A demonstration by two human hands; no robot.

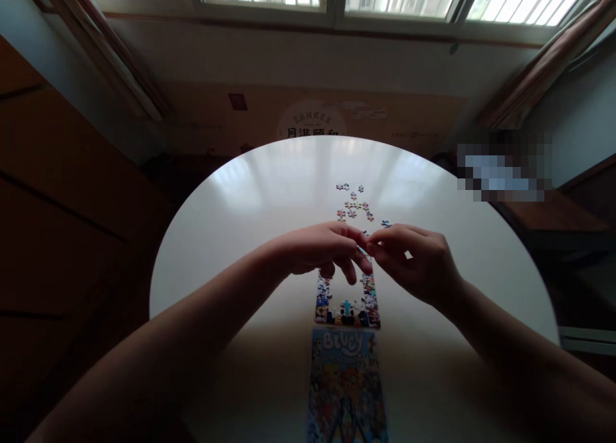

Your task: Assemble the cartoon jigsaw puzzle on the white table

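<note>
My left hand [327,247] reaches palm-down over a partly assembled jigsaw puzzle [347,318], its fingers apart and slightly bent. Its index fingertip meets the fingertips of my right hand [416,257], whose thumb and index finger are pinched together. Whatever sits in that pinch is too small or hidden to make out. The puzzle shows a filled border along its bottom and sides around a bare middle; its upper part is covered by my left hand. Loose jigsaw pieces [356,205] lie scattered beyond my hands, with a blue piece [385,224] close to my right hand.
A printed picture sheet titled "Bluey" [346,385] lies below the puzzle, toward me. Everything rests on a round white table [216,250]. Past its far edge stands a printed cardboard panel [409,115] under the windows. A wooden surface [563,212] is at the right.
</note>
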